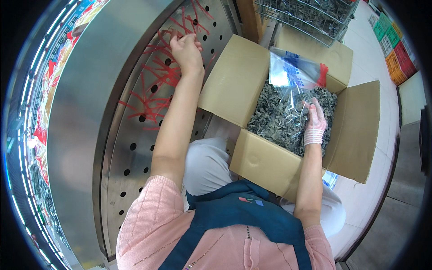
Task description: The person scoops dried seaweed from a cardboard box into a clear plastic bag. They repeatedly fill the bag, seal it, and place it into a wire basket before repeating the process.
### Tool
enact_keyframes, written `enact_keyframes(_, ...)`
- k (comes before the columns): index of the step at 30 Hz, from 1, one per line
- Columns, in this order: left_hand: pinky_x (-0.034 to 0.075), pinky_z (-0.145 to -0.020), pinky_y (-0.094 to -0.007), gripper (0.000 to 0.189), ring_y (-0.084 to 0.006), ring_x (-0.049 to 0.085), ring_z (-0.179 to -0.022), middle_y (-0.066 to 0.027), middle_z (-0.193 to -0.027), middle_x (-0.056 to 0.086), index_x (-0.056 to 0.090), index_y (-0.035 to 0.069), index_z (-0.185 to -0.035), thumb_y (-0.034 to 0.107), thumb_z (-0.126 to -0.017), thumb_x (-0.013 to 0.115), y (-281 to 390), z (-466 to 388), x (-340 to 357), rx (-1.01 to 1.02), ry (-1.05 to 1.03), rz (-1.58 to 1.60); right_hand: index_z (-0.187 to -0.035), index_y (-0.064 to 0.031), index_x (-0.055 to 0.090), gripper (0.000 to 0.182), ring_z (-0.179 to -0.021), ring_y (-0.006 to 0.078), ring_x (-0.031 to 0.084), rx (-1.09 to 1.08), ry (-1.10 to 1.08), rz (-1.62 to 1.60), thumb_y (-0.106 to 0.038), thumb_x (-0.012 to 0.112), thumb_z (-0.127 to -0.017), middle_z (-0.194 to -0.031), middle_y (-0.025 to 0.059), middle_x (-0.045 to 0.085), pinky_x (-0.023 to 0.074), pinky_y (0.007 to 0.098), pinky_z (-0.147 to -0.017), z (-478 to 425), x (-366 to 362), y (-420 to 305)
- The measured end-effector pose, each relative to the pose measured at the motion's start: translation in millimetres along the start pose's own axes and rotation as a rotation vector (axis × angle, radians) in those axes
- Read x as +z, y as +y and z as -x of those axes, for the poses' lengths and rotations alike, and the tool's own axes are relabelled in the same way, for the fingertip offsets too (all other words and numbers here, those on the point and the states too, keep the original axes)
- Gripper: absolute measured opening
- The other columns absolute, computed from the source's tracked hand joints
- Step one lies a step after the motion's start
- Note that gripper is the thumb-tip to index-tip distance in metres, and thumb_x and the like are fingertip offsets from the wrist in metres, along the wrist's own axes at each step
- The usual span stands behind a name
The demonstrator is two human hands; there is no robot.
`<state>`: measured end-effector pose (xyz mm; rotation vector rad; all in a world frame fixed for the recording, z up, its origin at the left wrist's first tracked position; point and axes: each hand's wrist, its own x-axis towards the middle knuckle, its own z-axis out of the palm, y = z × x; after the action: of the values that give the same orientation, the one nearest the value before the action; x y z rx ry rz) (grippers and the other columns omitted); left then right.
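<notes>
My bare left hand (pixel 187 50) reaches up to the perforated steel panel, among thin red strips (pixel 165 72) that look like bag ties. Its fingers are curled, and their tips are partly hidden, so I cannot tell whether they pinch a strip. My right hand (pixel 314 123), in a pink-and-white striped glove, rests over dark dried fungus (pixel 276 118) in an open cardboard box (pixel 266 157). A clear plastic bag (pixel 293 96) lies against its fingers; whether they grip it is unclear. Printed plastic bags (pixel 287 69) lie at the box's far side, with a red strip (pixel 323 75) on them.
Beyond the box stands a wire basket (pixel 303 20) of similar dark dried goods. Stacked plastic crates (pixel 395 50) are at the far right. The steel panel (pixel 118 175) and its raised rim run along my left. Box flaps (pixel 354 131) stick outward.
</notes>
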<state>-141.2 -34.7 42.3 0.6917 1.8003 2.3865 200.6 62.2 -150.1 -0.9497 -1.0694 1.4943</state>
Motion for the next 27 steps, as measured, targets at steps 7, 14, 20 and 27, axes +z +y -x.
enact_keyframes(7,0.048,-0.06,-0.0233,0.079,-0.0098,0.057,-0.07,-0.0105,-0.103,0.065,0.011,-0.003,-0.154,0.006,-0.093,0.06,-27.7,23.0,-1.2,-0.032,-0.039,-0.026,-0.128,0.0038,0.061,0.037,-0.095,0.0116,0.062,0.092,-0.003,-0.022,-0.018,0.062,-0.098,-0.11,0.0139,0.073,0.044,0.0236,-0.087,1.5,-1.7,-7.6)
enact_keyframes(14,0.048,-0.058,-0.0228,0.061,-0.0111,0.059,-0.067,-0.0106,-0.098,0.066,0.026,-0.002,-0.143,0.007,-0.093,0.06,-24.8,14.0,-28.2,-0.017,-0.018,-0.081,-0.128,0.0033,0.061,0.04,-0.101,0.0145,0.062,0.067,-0.024,-0.04,-0.023,0.063,-0.098,-0.11,0.0155,0.073,0.0425,0.0272,-0.091,-3.1,-5.5,2.3)
enact_keyframes(20,0.042,-0.052,-0.0229,0.044,-0.0107,0.055,-0.057,-0.0082,-0.082,0.064,0.034,0.0,-0.131,0.014,-0.096,0.057,-18.0,22.8,-39.3,-0.046,-0.014,-0.023,-0.127,0.004,0.061,0.039,-0.103,0.015,0.063,0.111,-0.019,-0.027,-0.021,0.063,-0.098,-0.11,0.016,0.073,0.0435,0.0278,-0.093,-0.8,-5.3,-2.9)
enact_keyframes(27,0.042,-0.051,-0.0222,0.016,-0.0082,0.057,-0.059,0.0003,-0.069,0.061,0.059,0.009,-0.091,0.023,-0.1,0.056,-45.3,58.7,-39.2,-0.336,-0.325,-0.153,-0.125,0.0054,0.062,0.036,-0.105,0.0168,0.066,0.093,-0.007,-0.064,-0.019,0.062,-0.099,-0.109,0.016,0.073,0.0469,0.0272,-0.09,1.8,0.2,-8.5)
